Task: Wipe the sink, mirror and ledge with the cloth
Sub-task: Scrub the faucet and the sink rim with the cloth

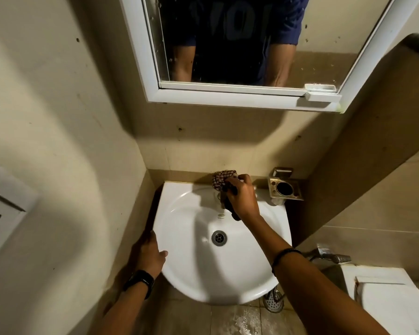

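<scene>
Gripping a bunched checked cloth [221, 181], the right hand [242, 199] sits at the back of the white sink [191, 274], over the spot where the tap stands; the tap itself is mostly hidden behind the hand and cloth. Most of the cloth sticks out past the fingertips on the far side of the hand, up against the narrow ledge [179, 176] where basin meets wall; a darker tail of it hangs below the palm, over the rear slope of the bowl. Fingers closed round the fabric, knuckles toward the camera. A dark band circles the right forearm. Left hand [150, 255] rests on the near-left rim of the sink, thumb lying on the white surface, fingers curled down round the outer edge and out of sight; it grasps the rim, nothing else in it. A black watch [140, 281] on the left wrist. Drain [219, 237] in the middle of the bowl, well apart from both hands. Right of the cloth hand, a metal holder [284, 187] is fixed to the wall, just beside the sink's back right corner. Above, a white-framed mirror [324, 44] carries spots and streaks and reflects a dark-shirted torso and two arms. Lower right: a toilet lid [392, 301]. Far left: a wall socket [0, 213].
</scene>
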